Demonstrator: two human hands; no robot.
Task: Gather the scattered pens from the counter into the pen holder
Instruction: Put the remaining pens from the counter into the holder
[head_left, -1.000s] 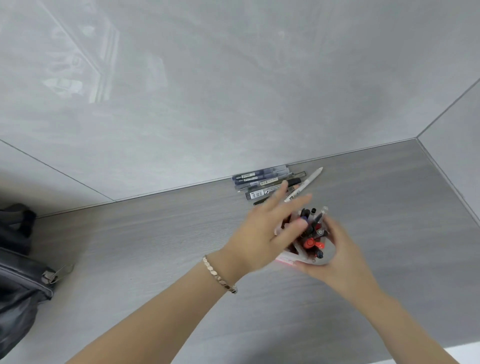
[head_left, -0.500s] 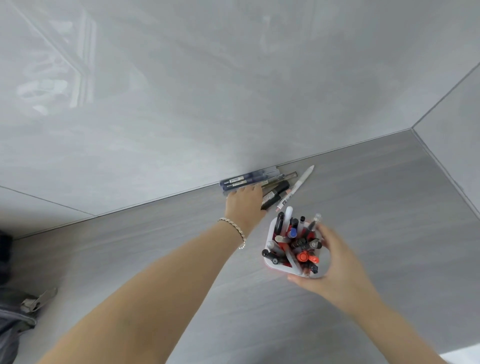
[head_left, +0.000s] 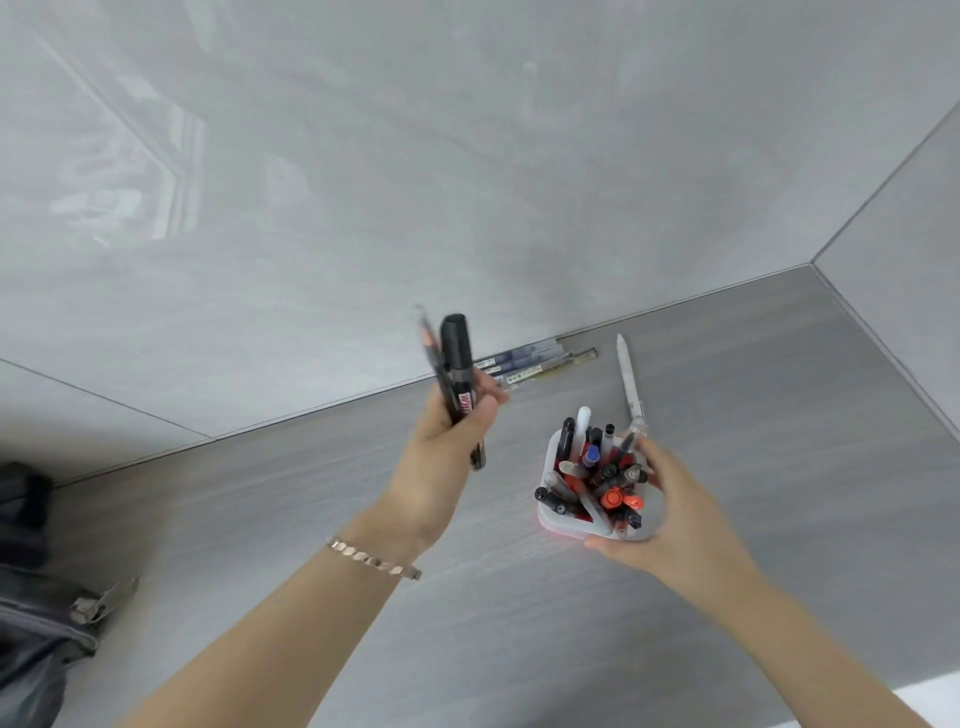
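Observation:
My left hand (head_left: 447, 457) is raised above the grey counter (head_left: 779, 415), closed around a thick black marker (head_left: 458, 364) and a thin dark pen (head_left: 430, 343) that stick upward. A white pen holder (head_left: 551, 467) with a pink base stands to its right, packed with several pens and markers. My right hand (head_left: 670, 514) wraps the holder's right side. A white pen (head_left: 627, 374) lies on the counter just behind the holder. Against the wall lie two or three blue and clear pens (head_left: 535, 359).
A dark grey bag (head_left: 36, 613) with a metal buckle sits at the left edge of the counter. Glossy grey walls meet at a corner at the far right. A white strip (head_left: 930, 696) shows at the lower right.
My left hand reached to the pens by the wall, took hold of the black marker and a thin pen, and lifted them up and back. The right hand stayed on the holder.

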